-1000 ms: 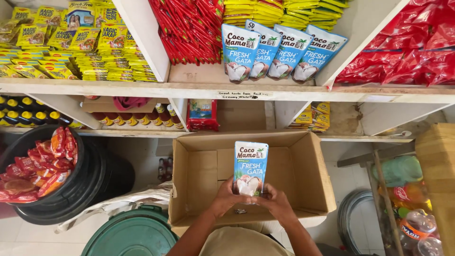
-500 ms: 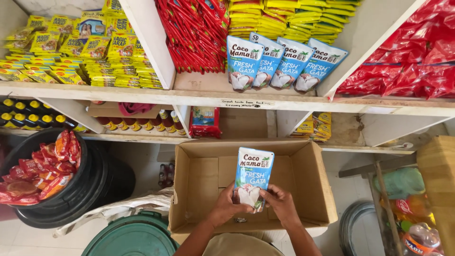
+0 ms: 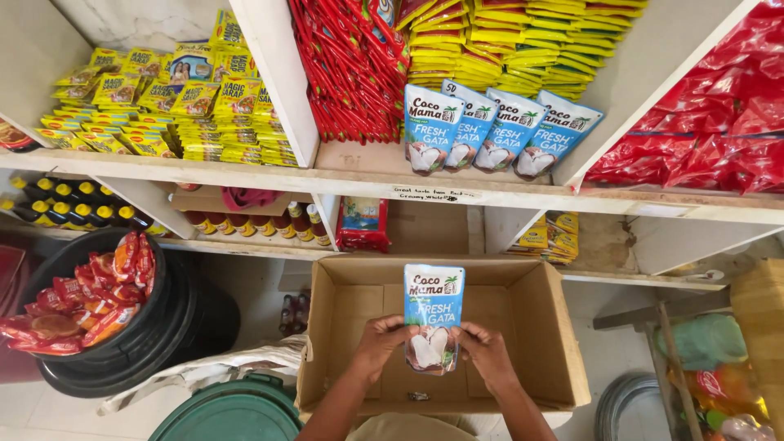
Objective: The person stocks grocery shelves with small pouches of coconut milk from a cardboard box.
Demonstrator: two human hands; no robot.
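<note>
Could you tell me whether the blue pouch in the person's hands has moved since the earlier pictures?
No, hardly: the blue pouch remains upright over the cardboard box, its top near the back wall.

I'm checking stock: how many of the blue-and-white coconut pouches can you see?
5. Four stand in a row on the upper shelf. One pouch is held by both hands, left and right, over the cardboard box. More may be hidden behind the row.

Probably a shop: shelves (image 3: 384, 175) of packaged goods (image 3: 204, 114)
</note>
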